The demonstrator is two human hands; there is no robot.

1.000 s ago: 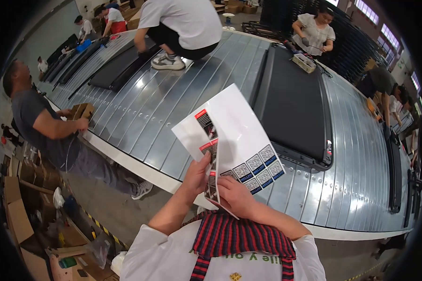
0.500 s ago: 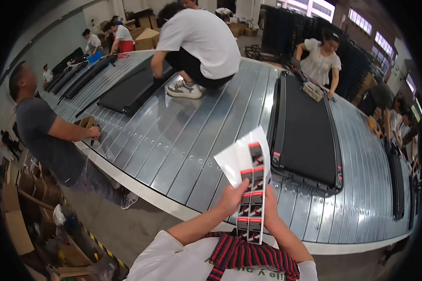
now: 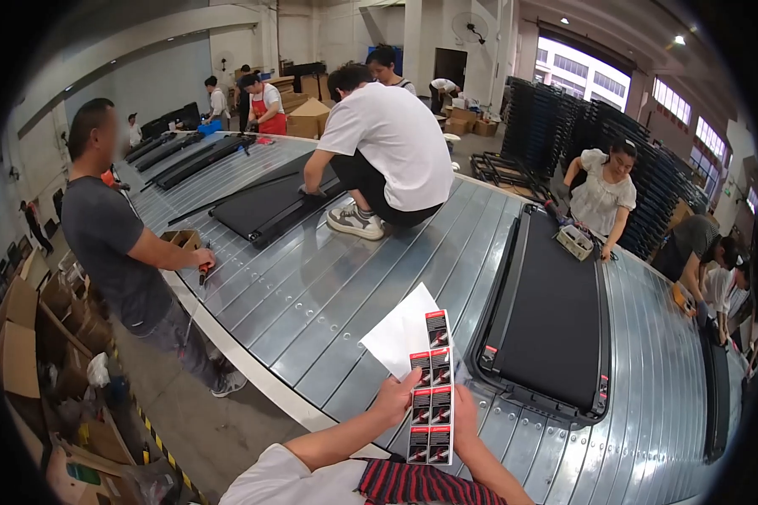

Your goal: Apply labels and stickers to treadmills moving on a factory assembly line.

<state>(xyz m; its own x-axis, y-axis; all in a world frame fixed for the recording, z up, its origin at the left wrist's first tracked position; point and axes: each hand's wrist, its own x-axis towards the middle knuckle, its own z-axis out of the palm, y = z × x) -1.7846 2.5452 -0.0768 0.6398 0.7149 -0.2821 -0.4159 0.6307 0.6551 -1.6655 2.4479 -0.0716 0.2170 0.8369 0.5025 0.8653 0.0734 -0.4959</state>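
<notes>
Both my hands hold a sheet of stickers (image 3: 432,394) upright over the near edge of the metal table (image 3: 312,316). The sheet has a blank white upper left part and rows of black labels with red headers. My left hand (image 3: 396,399) pinches its left edge, thumb on the front. At the right edge, my right hand (image 3: 465,414) grips it, its fingers mostly hidden behind the sheet. Beyond the sheet, to the right, a long black panel in a black frame (image 3: 552,311) lies on the table, with small red labels at its near corners.
A person in white (image 3: 396,151) squats on the table by another black panel (image 3: 269,206). At left, a person in grey (image 3: 101,227) holds an orange-red tool (image 3: 204,271). Across the table, another person (image 3: 602,189) reaches beside a small box (image 3: 574,242). Cardboard boxes (image 3: 21,353) stand lower left.
My view has tilted up, so the table and people sit lower in the picture. Both hands still hold the sticker sheet, which now appears lower and slightly further left.
</notes>
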